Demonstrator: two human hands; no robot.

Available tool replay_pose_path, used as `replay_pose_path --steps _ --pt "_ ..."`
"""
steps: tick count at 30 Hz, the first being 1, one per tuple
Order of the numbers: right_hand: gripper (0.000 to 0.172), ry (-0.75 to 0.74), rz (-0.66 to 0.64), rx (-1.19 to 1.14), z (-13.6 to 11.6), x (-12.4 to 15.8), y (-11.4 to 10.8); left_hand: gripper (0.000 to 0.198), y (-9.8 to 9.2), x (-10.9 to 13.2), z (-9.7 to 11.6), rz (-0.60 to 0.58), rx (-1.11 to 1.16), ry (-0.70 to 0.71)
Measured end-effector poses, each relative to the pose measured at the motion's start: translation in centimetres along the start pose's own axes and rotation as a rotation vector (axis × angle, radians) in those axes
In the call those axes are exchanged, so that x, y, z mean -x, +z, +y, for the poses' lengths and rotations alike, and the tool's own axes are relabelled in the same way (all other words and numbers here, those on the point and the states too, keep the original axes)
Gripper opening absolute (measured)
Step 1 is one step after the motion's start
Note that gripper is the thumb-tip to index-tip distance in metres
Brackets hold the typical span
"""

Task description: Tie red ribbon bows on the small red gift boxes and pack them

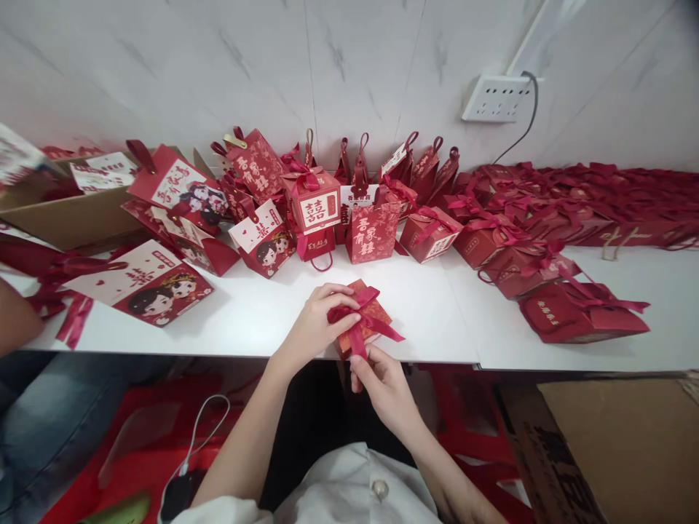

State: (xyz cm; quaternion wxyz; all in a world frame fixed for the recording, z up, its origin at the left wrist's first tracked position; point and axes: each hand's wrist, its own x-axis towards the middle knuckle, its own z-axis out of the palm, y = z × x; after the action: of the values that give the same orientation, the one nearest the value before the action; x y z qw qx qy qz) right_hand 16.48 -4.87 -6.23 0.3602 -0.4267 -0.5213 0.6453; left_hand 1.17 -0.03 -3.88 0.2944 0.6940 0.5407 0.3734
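A small red gift box [365, 290] with a gold pattern stands at the front edge of the white table, right before me. Across its top lies a dark red ribbon [374, 324] tied in a bow. My left hand [328, 313] reaches over the box from the left, its fingers closed on the bow's loop near the knot. Below it, my right hand [385, 382] pinches a ribbon tail that hangs over the near side of the box. The knot is partly covered by my left fingers.
Finished-looking red boxes [315, 204] stand in rows behind. More bow-tied boxes [582, 313] line the right, beside a dense red pile [617, 196]. At left are a cardboard carton [70, 225] and another person's arm [16, 313]. A power strip [498, 100] hangs on the wall.
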Motion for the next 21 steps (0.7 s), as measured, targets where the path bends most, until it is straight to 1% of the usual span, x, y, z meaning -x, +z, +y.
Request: replay_pose_path --steps 2,5,9,12,13,14,15,17,18,19,21 --pt "0.042 -0.022 -0.015 -0.009 -0.1 -0.2 -0.3 0.013 -0.2 -0.1 -0.1 -0.024 0.014 0.001" --pt "0.042 -0.012 -0.037 0.017 0.2 -0.2 -1.1 0.015 -0.3 -0.3 -0.2 -0.046 0.038 -0.003" --pt "0.039 0.010 -0.078 0.061 0.6 0.2 -1.8 0.015 -0.3 -0.4 -0.2 -0.039 0.058 -0.013" --pt "0.038 0.066 -0.167 0.165 0.5 0.4 -3.2 0.011 -0.3 -0.6 -0.3 -0.037 0.068 -0.012" --pt "0.041 0.092 -0.162 0.194 0.3 0.4 -3.9 0.010 -0.3 -0.6 -0.3 -0.041 0.071 -0.014" --pt "0.045 0.108 -0.111 0.211 0.2 0.3 -4.6 0.010 -0.3 -0.7 -0.3 -0.046 0.073 -0.018" --pt "0.050 0.111 -0.021 0.214 0.0 0.2 -5.3 0.010 -0.3 -0.7 -0.3 -0.051 0.074 -0.022" --pt "0.056 0.077 0.173 0.198 -0.3 -0.4 -6.3 0.010 -0.3 -0.7 -0.3 -0.056 0.068 -0.028" --pt "0.056 0.050 0.231 0.187 -0.5 -0.8 -6.5 0.010 -0.3 -0.6 -0.2 -0.056 0.057 -0.028" --pt "0.054 0.022 0.249 0.174 -0.6 -1.1 -6.6 0.010 -0.3 -0.6 -0.1 -0.051 0.040 -0.026" --pt "0.048 -0.022 0.210 0.155 -0.9 -1.7 -6.3 0.012 -0.2 -0.5 0.2 -0.041 -0.017 -0.019"
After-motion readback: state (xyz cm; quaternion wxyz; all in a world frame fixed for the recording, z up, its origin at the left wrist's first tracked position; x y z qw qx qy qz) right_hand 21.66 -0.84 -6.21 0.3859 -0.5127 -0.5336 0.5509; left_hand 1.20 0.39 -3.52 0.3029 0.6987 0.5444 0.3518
